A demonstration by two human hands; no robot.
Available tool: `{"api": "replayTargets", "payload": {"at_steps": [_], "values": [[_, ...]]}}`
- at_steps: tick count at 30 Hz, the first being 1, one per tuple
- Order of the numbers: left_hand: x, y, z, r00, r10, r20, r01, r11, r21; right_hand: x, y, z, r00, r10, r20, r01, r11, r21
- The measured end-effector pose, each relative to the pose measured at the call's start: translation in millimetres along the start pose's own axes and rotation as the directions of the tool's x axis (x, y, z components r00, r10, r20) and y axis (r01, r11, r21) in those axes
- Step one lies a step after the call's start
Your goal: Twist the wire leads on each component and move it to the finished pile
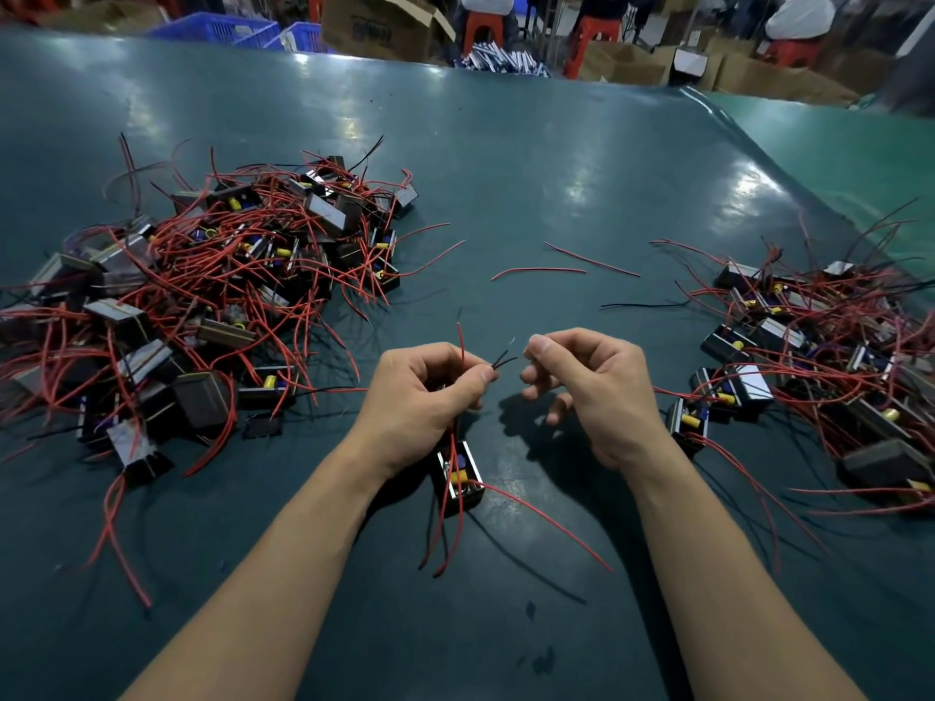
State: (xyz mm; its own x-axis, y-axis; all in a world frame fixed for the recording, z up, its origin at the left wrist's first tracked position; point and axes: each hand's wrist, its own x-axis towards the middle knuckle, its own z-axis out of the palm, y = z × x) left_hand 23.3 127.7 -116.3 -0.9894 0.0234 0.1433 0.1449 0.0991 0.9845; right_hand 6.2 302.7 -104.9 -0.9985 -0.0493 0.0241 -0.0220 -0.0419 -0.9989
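The left hand (425,397) hides where the wire leads (501,360) leave the component (458,478), which sits on the bench (556,169) just under that wrist, and both piles run off the frame edges. Bare bench lies between the big pile (212,296) at left and the smaller pile (819,356) at right. The left hand pinches the leads between thumb and curled fingers; the right hand (587,392) is curled, thumb meeting forefinger just beside the tips, contact unclear.

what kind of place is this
Most likely a factory assembly bench. Two big piles of identical wired components and lie on a long green work table, with cardboard boxes and blue crates behind, and other workers on red stools.
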Motion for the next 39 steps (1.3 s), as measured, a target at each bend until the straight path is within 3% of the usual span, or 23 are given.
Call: {"api": "replayTargets", "payload": {"at_steps": [12, 17, 22, 24, 27, 29, 31, 34, 37, 39], "values": [[-3, 2, 0, 0.998, 0.003, 0.055, 0.001, 0.998, -0.062, -1, 1, 1, 0.998, -0.005, 0.069, -0.002, 0.994, 0.107], [-1, 1, 2, 1.0, 0.01, 0.018, -0.009, 0.999, -0.043, -1, 2, 2, 0.997, -0.018, 0.071, 0.01, 0.993, 0.117], [-1, -1, 2, 1.0, 0.022, 0.003, -0.022, 1.0, -0.004, -3, 5, 9, 0.998, -0.029, 0.053, 0.026, 0.998, 0.058], [1, -3, 3, 0.999, 0.018, -0.037, -0.017, 1.0, 0.006, -4, 9, 12, 0.992, -0.126, -0.016, 0.123, 0.987, -0.102], [2, -3, 3, 0.998, 0.0, -0.06, 0.001, 1.0, 0.017, -7, 12, 12, 0.889, -0.456, -0.028, 0.387, 0.784, -0.486], [1, -2, 2, 0.999, -0.01, -0.033, 0.01, 1.0, 0.021, -7, 13, 12, 0.794, -0.605, 0.059, 0.521, 0.628, -0.579], [1, -2, 0, 1.0, -0.022, 0.0, 0.022, 1.0, 0.016, -5, 14, 9, 0.74, -0.665, 0.104, 0.579, 0.55, -0.602], [2, -1, -3, 0.997, -0.045, 0.057, 0.045, 0.999, 0.002, -2, 12, 2, 0.797, -0.596, 0.096, 0.539, 0.631, -0.558], [2, 0, -5, 0.993, -0.051, 0.106, 0.051, 0.999, 0.001, -1, 7, -4, 0.939, -0.334, 0.08, 0.338, 0.858, -0.386], [2, 0, -5, 0.992, -0.052, 0.111, 0.053, 0.999, -0.006, -1, 5, -5, 0.984, -0.15, 0.094, 0.171, 0.944, -0.282]]}}
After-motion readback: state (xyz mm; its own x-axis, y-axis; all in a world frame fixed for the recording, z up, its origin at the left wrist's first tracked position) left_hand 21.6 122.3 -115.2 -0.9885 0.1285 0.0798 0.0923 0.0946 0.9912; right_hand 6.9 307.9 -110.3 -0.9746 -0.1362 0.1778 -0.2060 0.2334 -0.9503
